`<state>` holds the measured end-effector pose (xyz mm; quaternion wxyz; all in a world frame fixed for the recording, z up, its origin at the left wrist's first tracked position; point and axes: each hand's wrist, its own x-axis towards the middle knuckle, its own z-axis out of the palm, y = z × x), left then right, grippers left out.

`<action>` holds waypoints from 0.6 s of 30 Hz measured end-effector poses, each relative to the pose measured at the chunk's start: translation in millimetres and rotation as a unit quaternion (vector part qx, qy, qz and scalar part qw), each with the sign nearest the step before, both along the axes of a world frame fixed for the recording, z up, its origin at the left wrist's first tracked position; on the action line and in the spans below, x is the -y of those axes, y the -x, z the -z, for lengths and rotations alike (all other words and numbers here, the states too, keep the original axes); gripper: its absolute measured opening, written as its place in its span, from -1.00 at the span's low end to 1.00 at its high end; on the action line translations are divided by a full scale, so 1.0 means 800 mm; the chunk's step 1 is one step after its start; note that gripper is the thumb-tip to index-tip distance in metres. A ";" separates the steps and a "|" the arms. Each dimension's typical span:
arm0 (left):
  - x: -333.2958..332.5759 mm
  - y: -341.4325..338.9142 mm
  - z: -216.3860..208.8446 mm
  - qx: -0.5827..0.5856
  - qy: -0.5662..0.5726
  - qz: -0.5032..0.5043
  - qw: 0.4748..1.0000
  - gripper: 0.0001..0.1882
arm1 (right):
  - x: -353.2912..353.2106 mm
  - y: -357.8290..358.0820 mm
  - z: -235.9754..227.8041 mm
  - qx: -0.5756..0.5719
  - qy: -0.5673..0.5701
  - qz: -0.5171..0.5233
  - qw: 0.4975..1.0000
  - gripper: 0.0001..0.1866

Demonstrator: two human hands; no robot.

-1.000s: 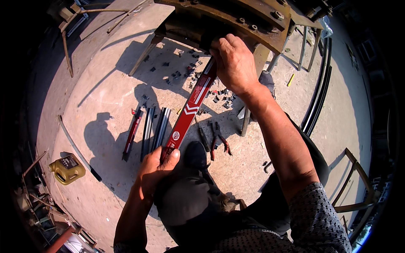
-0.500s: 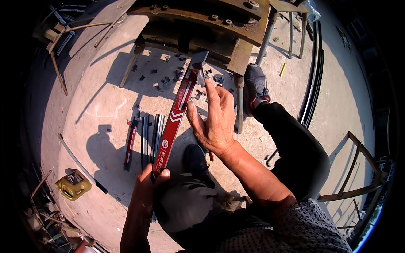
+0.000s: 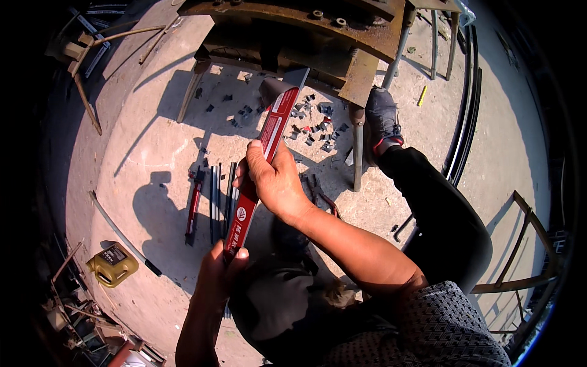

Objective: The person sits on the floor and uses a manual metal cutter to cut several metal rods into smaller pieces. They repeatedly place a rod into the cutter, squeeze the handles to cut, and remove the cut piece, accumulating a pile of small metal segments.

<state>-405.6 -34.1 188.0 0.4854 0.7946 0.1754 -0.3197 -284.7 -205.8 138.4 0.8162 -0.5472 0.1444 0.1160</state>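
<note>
Right hand (image 3: 273, 180) grips red bar (image 3: 260, 159) mid-length, left hand (image 3: 221, 269) below.

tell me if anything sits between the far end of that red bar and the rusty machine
Nothing visible does. The left hand grips the near end of the red bar, and the right hand wraps its middle. Its far end lies at the lower edge of the rusty machine; whether they touch cannot be told.
</note>
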 end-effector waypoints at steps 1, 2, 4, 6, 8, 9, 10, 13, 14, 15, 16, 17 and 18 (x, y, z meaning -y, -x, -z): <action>-0.001 -0.001 0.001 -0.003 -0.003 -0.001 1.000 -0.35 | 0.001 0.000 -0.001 -0.001 0.008 -0.009 1.000 -0.68; -0.002 -0.001 0.001 -0.006 -0.006 -0.002 1.000 -0.37 | 0.001 -0.001 -0.002 -0.003 0.016 -0.018 1.000 -0.68; -0.003 0.001 0.002 -0.010 0.000 -0.004 1.000 -0.39 | -0.001 0.000 -0.006 -0.004 0.022 -0.003 1.000 -0.69; -0.002 0.001 0.000 -0.016 0.012 -0.008 1.000 -0.41 | 0.000 -0.001 -0.007 -0.007 0.015 0.004 1.000 -0.69; 0.002 -0.006 -0.003 -0.022 0.031 -0.013 0.999 -0.42 | 0.001 0.000 -0.002 -0.006 0.033 -0.002 0.999 -0.69; 0.001 -0.006 -0.006 -0.021 0.026 -0.009 0.999 -0.43 | 0.000 -0.001 -0.002 -0.003 0.038 -0.007 0.999 -0.70; 0.000 -0.005 -0.008 -0.019 0.021 -0.005 1.000 -0.45 | -0.001 -0.001 -0.003 0.002 0.032 -0.005 0.999 -0.71; -0.004 -0.006 -0.007 -0.010 0.031 0.011 0.999 -0.43 | 0.001 -0.001 0.001 0.015 0.026 -0.001 1.000 -0.72; -0.007 -0.006 -0.003 -0.008 0.042 0.017 0.999 -0.41 | 0.004 -0.001 -0.002 0.010 0.033 -0.012 0.999 -0.69; -0.008 -0.004 0.001 -0.006 0.035 0.021 0.999 -0.39 | 0.008 0.000 -0.005 0.004 0.040 -0.023 0.999 -0.67; -0.010 -0.002 0.006 -0.003 0.027 0.026 0.999 -0.38 | 0.013 0.002 -0.007 -0.002 0.047 -0.033 0.998 -0.64; -0.012 0.001 0.008 0.004 0.019 0.029 0.999 -0.36 | 0.015 0.004 0.009 0.027 0.082 -0.036 0.996 -0.52; -0.013 0.002 0.010 0.017 0.010 0.034 0.999 -0.35 | 0.022 0.006 0.004 0.022 0.096 -0.050 0.994 -0.48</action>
